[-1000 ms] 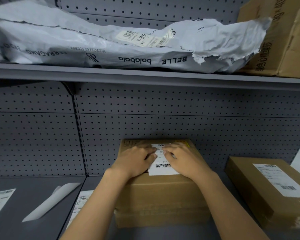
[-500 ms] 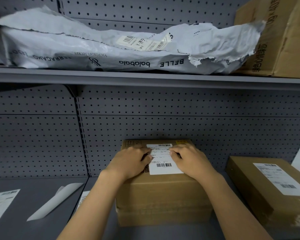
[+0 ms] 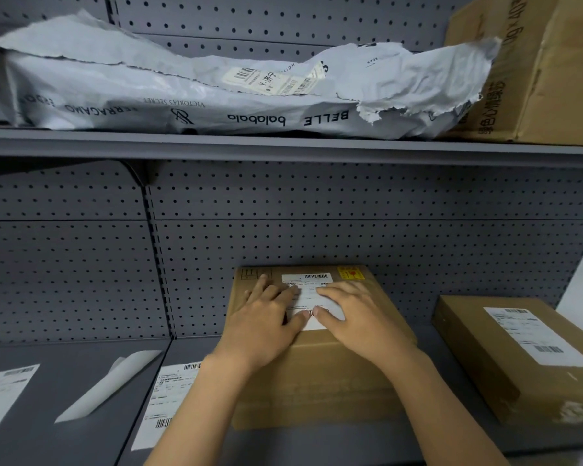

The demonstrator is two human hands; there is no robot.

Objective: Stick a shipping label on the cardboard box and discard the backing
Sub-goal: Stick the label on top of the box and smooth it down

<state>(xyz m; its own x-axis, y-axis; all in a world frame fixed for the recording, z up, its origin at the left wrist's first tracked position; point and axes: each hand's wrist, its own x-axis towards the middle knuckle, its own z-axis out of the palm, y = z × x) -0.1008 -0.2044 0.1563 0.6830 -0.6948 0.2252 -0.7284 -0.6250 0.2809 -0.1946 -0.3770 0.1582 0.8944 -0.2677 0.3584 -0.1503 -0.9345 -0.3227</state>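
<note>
Lying flat on cardboard box (image 3: 317,375), left hand (image 3: 266,317) and right hand (image 3: 357,314) are spread, nothing gripped. Shipping label (image 3: 308,290) is pressed beneath, thumbs seemingly almost touching. Box is placed on lower shelf (image 3: 317,445); peeled backing (image 3: 110,386) probably left.

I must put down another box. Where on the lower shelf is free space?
Bare shelf lies between the cardboard box and the labelled box to its right. The left side is crowded: loose label, backing strip, another label.

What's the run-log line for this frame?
phase: pressing label | left hand: flat on shipping label | right hand: flat on label | cardboard box: on shelf
</note>
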